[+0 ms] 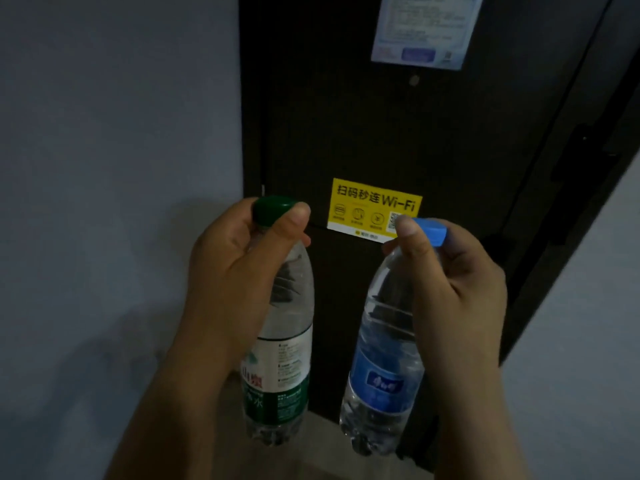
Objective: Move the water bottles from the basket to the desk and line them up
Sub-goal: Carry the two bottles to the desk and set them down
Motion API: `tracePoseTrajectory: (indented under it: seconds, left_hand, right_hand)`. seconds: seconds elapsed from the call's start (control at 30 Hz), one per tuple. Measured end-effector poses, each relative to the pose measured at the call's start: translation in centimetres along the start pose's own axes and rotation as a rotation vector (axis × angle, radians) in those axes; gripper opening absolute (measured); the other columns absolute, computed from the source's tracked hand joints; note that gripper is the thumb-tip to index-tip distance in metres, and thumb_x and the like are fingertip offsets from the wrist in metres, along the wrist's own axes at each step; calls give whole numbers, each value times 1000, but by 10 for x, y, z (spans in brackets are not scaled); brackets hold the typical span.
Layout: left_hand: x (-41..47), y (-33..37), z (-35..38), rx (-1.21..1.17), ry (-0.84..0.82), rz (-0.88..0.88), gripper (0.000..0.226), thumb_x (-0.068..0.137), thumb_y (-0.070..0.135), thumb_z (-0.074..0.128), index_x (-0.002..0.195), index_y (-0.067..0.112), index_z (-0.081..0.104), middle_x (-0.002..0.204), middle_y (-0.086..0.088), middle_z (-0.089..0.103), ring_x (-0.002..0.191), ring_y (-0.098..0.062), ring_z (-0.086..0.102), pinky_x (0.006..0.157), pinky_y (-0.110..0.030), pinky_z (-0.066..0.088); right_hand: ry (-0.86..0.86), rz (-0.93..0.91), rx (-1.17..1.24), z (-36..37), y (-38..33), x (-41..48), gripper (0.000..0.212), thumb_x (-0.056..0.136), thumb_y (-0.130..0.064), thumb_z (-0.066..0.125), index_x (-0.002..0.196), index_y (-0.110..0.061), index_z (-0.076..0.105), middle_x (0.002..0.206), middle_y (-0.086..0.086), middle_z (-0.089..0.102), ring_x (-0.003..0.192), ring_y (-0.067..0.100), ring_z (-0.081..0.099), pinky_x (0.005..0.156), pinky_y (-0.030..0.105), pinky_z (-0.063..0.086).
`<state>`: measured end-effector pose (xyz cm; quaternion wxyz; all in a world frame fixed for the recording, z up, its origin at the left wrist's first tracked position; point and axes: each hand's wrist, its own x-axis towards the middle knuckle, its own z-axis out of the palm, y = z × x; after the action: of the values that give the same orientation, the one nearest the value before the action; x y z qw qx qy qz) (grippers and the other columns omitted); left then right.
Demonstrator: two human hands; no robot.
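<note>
I hold two clear water bottles in the air in front of a dark door. My left hand [232,271] grips the neck of the green-capped bottle [284,362], which has a green and white label and hangs upright. My right hand [457,292] pinches the neck of the blue-capped bottle [381,368], which has a blue label and hangs tilted, its base swung to the left. The two bottles hang side by side without touching. Neither the basket nor the desk is in view.
A dark door [398,126] fills the middle, with a yellow Wi-Fi sticker [367,199] and a pale notice [426,29] higher up. Grey walls [114,133] stand on both sides. A strip of light floor [322,455] shows below the bottles.
</note>
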<state>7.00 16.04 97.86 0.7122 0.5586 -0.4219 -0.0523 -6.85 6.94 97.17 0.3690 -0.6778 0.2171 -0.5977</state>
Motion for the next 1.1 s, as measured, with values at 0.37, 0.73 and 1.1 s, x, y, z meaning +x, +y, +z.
tracePoseTrajectory:
  seconds: [0.37,0.73,1.1]
  left_hand:
    - [-45,21,-20,281,425,-48,28,79,45,57,82,20,69,80,8,72,76,-5,66,66,-17,51]
    - [-150,74,-69,524,849,-35,28,76,44,65,85,18,71,84,3,73,79,-8,67,65,-7,47]
    - [-292,180,-144,703,1184,69,27,79,43,61,85,18,70,83,1,73,78,-10,67,67,-17,49]
  right_hand:
    - [-348,15,262,31,22,13,23,83,-49,55,91,-30,65,86,-14,67,80,-3,64,65,2,45]
    - [-700,12,521,85,-21,-49,27,85,-49,61,86,-23,67,82,-10,68,75,1,64,64,6,46]
    - [-1008,-128,803,110,-161,-191,22,83,-54,55,84,-33,62,79,-8,68,69,5,64,61,7,47]
